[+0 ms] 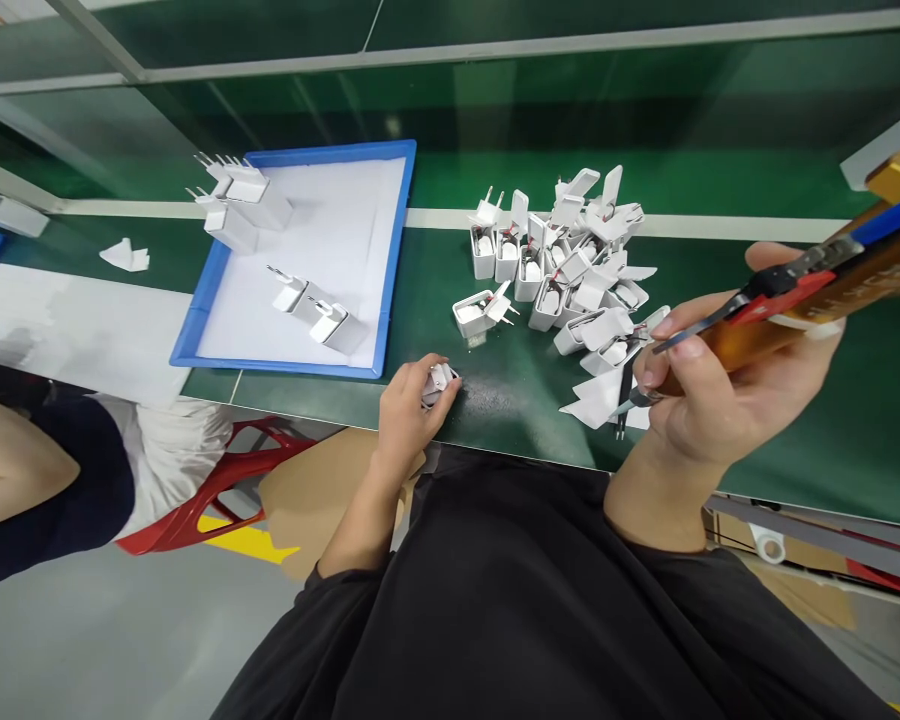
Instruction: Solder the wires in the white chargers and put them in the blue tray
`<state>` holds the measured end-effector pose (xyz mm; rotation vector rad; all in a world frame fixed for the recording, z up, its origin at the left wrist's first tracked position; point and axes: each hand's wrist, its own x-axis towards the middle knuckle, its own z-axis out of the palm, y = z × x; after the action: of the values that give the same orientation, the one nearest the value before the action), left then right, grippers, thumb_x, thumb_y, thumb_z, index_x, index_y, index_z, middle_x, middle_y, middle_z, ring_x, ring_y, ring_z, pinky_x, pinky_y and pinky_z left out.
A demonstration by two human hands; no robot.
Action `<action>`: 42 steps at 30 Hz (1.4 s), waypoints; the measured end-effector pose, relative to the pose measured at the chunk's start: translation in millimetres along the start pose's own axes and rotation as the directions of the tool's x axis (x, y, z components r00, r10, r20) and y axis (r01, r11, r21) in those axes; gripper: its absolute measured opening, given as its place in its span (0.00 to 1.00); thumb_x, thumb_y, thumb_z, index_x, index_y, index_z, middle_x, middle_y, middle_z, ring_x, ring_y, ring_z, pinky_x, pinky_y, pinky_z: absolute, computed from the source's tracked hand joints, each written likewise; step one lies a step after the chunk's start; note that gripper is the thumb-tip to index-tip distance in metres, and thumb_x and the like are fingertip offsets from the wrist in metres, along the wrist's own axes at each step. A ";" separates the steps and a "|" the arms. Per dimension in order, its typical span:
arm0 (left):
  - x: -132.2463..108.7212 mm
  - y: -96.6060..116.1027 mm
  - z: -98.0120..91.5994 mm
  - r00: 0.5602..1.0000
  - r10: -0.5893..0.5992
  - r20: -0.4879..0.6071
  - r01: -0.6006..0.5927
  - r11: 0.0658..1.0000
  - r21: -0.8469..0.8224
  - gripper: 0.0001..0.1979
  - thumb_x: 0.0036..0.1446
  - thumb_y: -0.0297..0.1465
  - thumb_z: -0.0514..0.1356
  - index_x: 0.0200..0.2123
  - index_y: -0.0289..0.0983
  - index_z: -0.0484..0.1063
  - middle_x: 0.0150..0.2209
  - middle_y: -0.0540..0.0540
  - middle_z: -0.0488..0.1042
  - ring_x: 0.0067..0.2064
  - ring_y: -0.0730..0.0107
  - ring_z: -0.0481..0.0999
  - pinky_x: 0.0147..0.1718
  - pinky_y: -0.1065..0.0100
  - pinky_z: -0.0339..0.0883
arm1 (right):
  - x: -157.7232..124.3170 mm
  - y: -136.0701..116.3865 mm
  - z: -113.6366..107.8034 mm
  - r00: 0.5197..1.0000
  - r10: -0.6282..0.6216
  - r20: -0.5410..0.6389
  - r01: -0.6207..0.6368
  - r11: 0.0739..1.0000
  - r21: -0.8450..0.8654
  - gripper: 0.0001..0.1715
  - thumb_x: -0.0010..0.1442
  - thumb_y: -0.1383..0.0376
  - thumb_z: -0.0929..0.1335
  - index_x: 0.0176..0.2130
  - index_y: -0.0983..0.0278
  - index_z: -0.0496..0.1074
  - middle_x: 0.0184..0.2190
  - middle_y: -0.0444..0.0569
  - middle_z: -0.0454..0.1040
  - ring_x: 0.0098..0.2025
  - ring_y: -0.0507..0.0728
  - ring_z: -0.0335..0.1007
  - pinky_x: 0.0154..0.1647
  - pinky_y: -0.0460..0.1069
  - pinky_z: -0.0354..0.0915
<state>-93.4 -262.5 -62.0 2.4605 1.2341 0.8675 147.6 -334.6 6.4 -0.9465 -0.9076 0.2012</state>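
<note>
Charger shell gripped in left hand.

Black short-sleeved top, bare forearms.

Left hand curled low; right hand raised, fingers clenched.

The orange-handled tool in the right hand runs off the picture's right edge, its far end blurred. The left hand's fingers cover most of a small white charger shell. In the heap of open charger shells, inner parts are too small to tell. A neighbouring person is cut off at the left edge.
</note>
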 end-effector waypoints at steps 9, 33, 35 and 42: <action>-7.5 8.4 1.2 0.950 -0.141 0.277 0.085 0.975 0.206 0.25 0.64 0.44 0.55 0.59 0.38 0.60 0.48 0.41 0.76 0.47 0.58 0.76 0.38 0.64 0.67 | -3.3 2.5 -3.4 0.997 0.062 -0.052 -0.061 0.998 0.030 0.29 0.43 0.69 0.74 0.47 0.58 0.74 0.28 0.44 0.74 0.17 0.50 0.63 0.07 0.42 0.56; 43.7 -104.3 -58.1 0.978 -0.205 0.039 0.168 0.884 0.437 0.34 0.62 0.44 0.55 0.66 0.36 0.52 0.51 0.33 0.69 0.51 0.50 0.70 0.49 0.53 0.66 | -10.8 -1.4 -3.8 0.961 0.221 -0.168 -0.231 0.972 -0.043 0.30 0.36 0.63 0.76 0.43 0.51 0.78 0.20 0.44 0.71 0.13 0.56 0.57 0.10 0.53 0.51; 51.1 -105.4 -58.6 0.980 -0.198 0.034 0.154 0.852 0.500 0.34 0.61 0.42 0.56 0.67 0.37 0.53 0.51 0.34 0.70 0.51 0.49 0.68 0.50 0.53 0.65 | -12.5 -1.1 -3.5 0.961 0.220 -0.166 -0.232 0.971 -0.058 0.30 0.37 0.63 0.75 0.44 0.49 0.77 0.21 0.44 0.70 0.14 0.57 0.57 0.11 0.54 0.51; 52.5 -98.7 -60.2 0.961 -0.278 -0.013 0.241 0.811 0.533 0.37 0.57 0.38 0.59 0.68 0.36 0.52 0.51 0.34 0.68 0.51 0.48 0.67 0.49 0.54 0.65 | -14.7 -4.9 -1.5 0.959 0.225 -0.173 -0.247 0.961 -0.121 0.27 0.40 0.61 0.73 0.44 0.46 0.77 0.22 0.46 0.68 0.16 0.59 0.56 0.13 0.59 0.50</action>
<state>-169.3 -163.1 -39.9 2.5802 1.9455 0.3967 138.4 -346.0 1.2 -1.1871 -0.6678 0.2644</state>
